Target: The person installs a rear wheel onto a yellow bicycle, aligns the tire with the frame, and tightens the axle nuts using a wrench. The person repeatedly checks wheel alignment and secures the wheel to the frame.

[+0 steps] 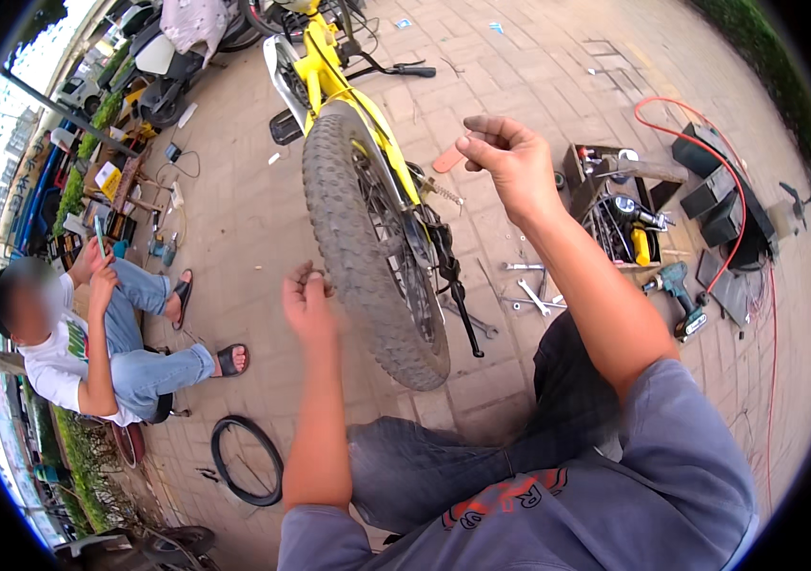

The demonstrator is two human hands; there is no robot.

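A fat knobby tyre [344,228] on the rear wheel of a yellow bicycle [325,71] stands in front of me. My left hand [306,300] is beside the tyre's left side, its fingers curled together and slightly blurred. Whether it touches the rubber I cannot tell. To the right of the wheel, my right hand [517,167] is raised, thumb and fingertips drawn close in a pinch. Anything between them is too small to make out. A flat reddish piece [447,159] shows just past that thumb; whether it is held is unclear.
Wrenches [533,297] lie on the paving right of the wheel. Beyond them are a toolbox [658,195], a cordless drill [680,295] and a red hose [741,190]. A seated person [82,333] holds a phone at left. A loose black tyre [267,447] lies nearer me.
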